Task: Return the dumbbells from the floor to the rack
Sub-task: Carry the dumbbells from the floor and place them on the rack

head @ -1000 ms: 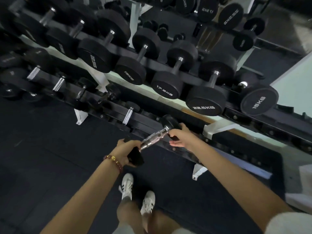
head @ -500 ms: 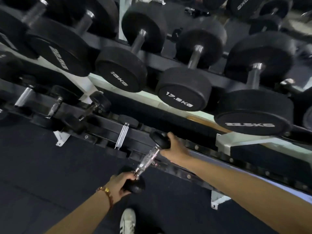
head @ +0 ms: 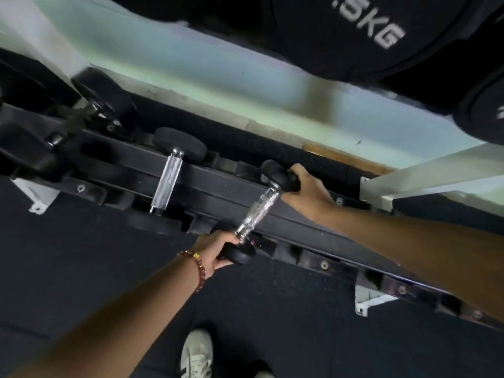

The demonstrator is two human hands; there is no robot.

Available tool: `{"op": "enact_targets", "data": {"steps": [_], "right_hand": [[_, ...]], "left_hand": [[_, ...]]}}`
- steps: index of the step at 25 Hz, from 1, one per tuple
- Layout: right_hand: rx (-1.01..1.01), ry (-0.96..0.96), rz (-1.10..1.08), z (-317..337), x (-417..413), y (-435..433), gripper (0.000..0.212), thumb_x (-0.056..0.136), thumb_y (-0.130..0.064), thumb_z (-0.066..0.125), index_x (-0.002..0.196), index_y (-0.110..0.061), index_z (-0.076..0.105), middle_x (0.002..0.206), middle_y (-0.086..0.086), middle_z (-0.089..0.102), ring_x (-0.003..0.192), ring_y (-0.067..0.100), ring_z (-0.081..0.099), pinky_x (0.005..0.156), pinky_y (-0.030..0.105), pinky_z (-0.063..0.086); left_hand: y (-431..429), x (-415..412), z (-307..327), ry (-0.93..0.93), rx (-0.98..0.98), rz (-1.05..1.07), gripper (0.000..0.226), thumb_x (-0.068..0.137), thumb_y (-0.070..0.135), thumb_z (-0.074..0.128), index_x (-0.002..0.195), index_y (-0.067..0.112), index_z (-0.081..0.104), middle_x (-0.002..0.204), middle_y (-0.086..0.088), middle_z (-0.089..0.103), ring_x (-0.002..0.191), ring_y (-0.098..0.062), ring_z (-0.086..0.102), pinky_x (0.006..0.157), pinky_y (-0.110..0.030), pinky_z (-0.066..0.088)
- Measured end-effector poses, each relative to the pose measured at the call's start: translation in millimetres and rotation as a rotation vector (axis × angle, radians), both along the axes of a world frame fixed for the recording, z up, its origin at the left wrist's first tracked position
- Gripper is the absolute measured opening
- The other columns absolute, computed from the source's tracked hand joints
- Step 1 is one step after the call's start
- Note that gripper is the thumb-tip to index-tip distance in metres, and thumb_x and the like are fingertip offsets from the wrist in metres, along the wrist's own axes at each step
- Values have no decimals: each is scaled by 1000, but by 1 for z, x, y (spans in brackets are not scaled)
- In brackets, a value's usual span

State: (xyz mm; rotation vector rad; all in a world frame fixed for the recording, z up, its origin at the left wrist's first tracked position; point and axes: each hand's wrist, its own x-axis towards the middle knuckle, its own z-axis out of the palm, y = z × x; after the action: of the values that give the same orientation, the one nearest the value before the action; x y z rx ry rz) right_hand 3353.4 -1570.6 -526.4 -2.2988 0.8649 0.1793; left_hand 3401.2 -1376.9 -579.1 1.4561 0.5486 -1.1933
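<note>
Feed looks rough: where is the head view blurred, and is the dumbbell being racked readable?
Head view: motion blur smears the far-left dumbbell; the held dumbbell is sharp, its chrome handle glinting; the rack rail reads clearly; the floor is dim, with little detail.

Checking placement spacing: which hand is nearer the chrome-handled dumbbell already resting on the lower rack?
Left. The left hand, gripping the near head of the carried dumbbell, sits just right of the racked dumbbell; the right hand grips the far head, farther right.
</note>
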Motion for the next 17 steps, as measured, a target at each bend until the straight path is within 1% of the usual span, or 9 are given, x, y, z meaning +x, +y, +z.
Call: {"op": "enact_targets", "data": {"steps": [2,4,5,7,9,11,14,15,17], "right_hand": [[10,-27,0,-8,2,-10,36,81,-15,60,114,-24,48,92,3,60,73,21,61,60,29,46],[32,-54,-29,-13,7,-15,36,81,-15,60,115,-23,51,91,3,60,73,21,60,60,28,45],[24,-57,-33,-15,10,-18,37,81,-16,60,117,-23,53,91,2,60,75,21,60,62,28,45],[1,-57,-23,-15,21,-19,39,81,-15,59,120,-24,55,92,0,60,77,19,60,64,28,47],[1,-39,-3,-19,38,-22,39,83,-14,58,121,-23,55,94,1,61,78,19,59,63,26,47],[18,-3,-36,-25,56,-25,36,83,-10,57,118,-20,55,98,5,62,81,21,59,65,28,47],[41,26,-161,-38,72,-26,33,82,-4,52,112,-16,55,98,8,61,85,25,58,68,29,45],[35,30,-196,-41,75,-25,32,82,-3,51,111,-16,55,96,8,59,85,26,57,68,29,44],[29,40,-228,-44,74,-24,34,83,-2,50,114,-15,53,95,7,57,83,25,56,68,29,43]], "left_hand": [[-12,1,-10,-16,-20,11,12,83,-3,60,90,4,54,88,-10,59,75,-19,60,65,-33,53],[-18,4,-14,-42,-26,3,23,83,-2,61,103,1,52,89,-11,60,74,-19,62,62,-32,53],[-21,5,-14,-40,-30,2,26,82,-2,62,106,1,51,89,-12,60,74,-20,62,61,-32,54],[-23,8,-13,-7,-41,18,22,83,0,62,102,2,51,92,-14,59,75,-22,62,63,-34,57],[-26,9,-9,69,-57,55,11,85,1,60,91,3,51,93,-15,58,77,-24,60,74,-38,56],[-30,11,-4,113,-73,58,9,87,3,60,88,5,51,95,-16,57,80,-25,59,83,-40,52],[-36,19,-2,109,-74,31,15,87,10,63,95,5,51,103,-17,56,92,-28,59,82,-40,52],[-37,22,0,108,-67,21,15,87,11,63,95,6,51,102,-16,56,94,-29,58,83,-41,52],[-41,23,3,118,-51,5,13,88,9,61,89,6,49,94,-15,54,95,-30,56,87,-44,52]]}}
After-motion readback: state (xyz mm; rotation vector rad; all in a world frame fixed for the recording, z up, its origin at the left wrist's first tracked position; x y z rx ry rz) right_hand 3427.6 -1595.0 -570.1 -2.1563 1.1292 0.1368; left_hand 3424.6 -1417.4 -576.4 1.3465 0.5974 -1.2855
